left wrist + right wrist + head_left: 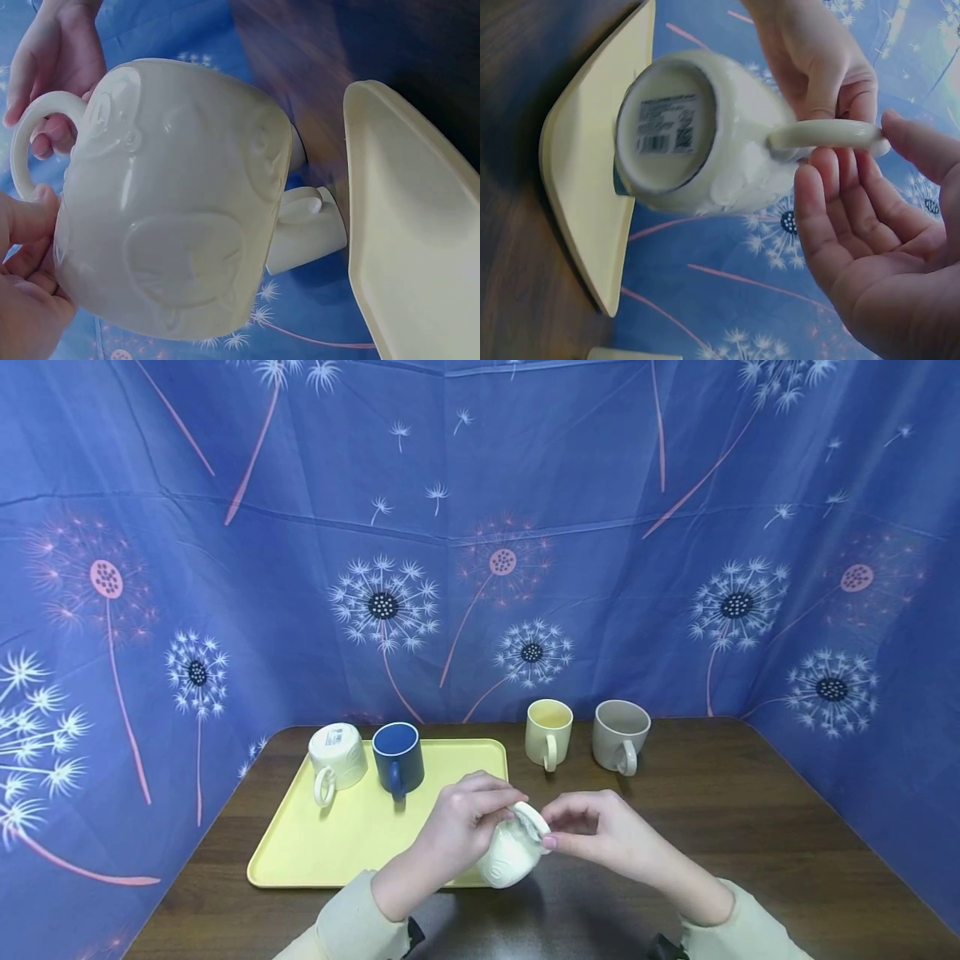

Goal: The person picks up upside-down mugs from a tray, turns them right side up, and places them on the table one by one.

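Observation:
Over the tray's front right corner hangs a white mug point(504, 856) with embossed animal faces, tipped sideways. Its base with a printed label point(667, 124) shows in the right wrist view. My left hand point(465, 818) grips the mug at its rim; the left wrist view shows thumb and fingers point(34, 289) there. On the handle point(829, 135) is my right hand point(611, 835), its thumb at the outer bow and its loosely curled fingers on the other side. How firmly it holds is unclear.
A yellow tray point(360, 852) carries an upside-down white mug point(337, 756) and an upright dark blue mug point(398, 756) along its back. Right of it, a pale yellow mug point(548, 732) and a grey mug point(619, 735) stand on the brown wooden table point(735, 810). Patterned blue cloth point(480, 527) hangs behind.

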{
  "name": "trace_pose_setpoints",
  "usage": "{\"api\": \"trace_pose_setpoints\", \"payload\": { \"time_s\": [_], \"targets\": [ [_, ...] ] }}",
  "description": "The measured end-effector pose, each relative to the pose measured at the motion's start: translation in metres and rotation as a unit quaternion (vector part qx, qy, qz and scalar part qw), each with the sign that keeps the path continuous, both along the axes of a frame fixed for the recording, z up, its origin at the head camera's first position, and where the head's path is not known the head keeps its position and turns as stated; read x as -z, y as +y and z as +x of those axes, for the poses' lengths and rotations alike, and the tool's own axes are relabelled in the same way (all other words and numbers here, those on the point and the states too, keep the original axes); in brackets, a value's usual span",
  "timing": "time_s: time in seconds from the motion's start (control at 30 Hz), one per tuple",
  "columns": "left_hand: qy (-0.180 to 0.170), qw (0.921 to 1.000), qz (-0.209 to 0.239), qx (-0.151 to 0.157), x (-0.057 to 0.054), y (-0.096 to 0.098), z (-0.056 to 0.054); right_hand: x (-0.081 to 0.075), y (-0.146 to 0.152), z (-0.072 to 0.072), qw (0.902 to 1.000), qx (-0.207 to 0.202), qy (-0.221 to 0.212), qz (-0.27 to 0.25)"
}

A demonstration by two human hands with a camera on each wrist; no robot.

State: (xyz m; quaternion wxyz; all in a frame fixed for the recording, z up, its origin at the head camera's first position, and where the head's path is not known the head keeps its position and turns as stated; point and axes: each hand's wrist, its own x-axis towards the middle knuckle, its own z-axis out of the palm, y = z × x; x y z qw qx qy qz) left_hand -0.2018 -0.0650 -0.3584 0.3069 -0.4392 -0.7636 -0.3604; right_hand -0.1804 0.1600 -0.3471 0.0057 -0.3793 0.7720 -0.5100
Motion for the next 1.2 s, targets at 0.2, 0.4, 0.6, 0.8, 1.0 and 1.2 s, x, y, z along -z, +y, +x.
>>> {"api": "trace_pose_setpoints", "payload": {
  "time_s": [0.2, 0.4, 0.6, 0.8, 1.0, 1.2],
  "targets": [
    [0.021, 0.9996, -0.016, 0.010, 0.002, 0.002, -0.001, -0.003, -0.002, -0.002, 0.9944, -0.003, -0.105, 0.015],
    [0.028, 0.9991, -0.031, 0.009, 0.005, 0.004, -0.002, 0.000, -0.007, -0.003, 0.9871, -0.024, -0.157, 0.016],
    [0.018, 0.9990, -0.042, 0.003, 0.005, 0.004, -0.002, 0.006, -0.009, -0.004, 0.9871, -0.056, -0.149, -0.015],
    [0.009, 0.9989, -0.046, 0.002, 0.003, 0.004, -0.001, 0.009, -0.007, -0.004, 0.9903, -0.082, -0.105, -0.038],
    [0.007, 0.9988, -0.048, -0.002, 0.001, 0.005, 0.000, 0.013, -0.007, -0.002, 0.9929, -0.077, -0.078, -0.046],
    [0.019, 0.9987, -0.048, 0.002, -0.001, 0.009, -0.001, 0.016, -0.005, -0.001, 0.9963, -0.060, -0.043, -0.044]
  ]
}}
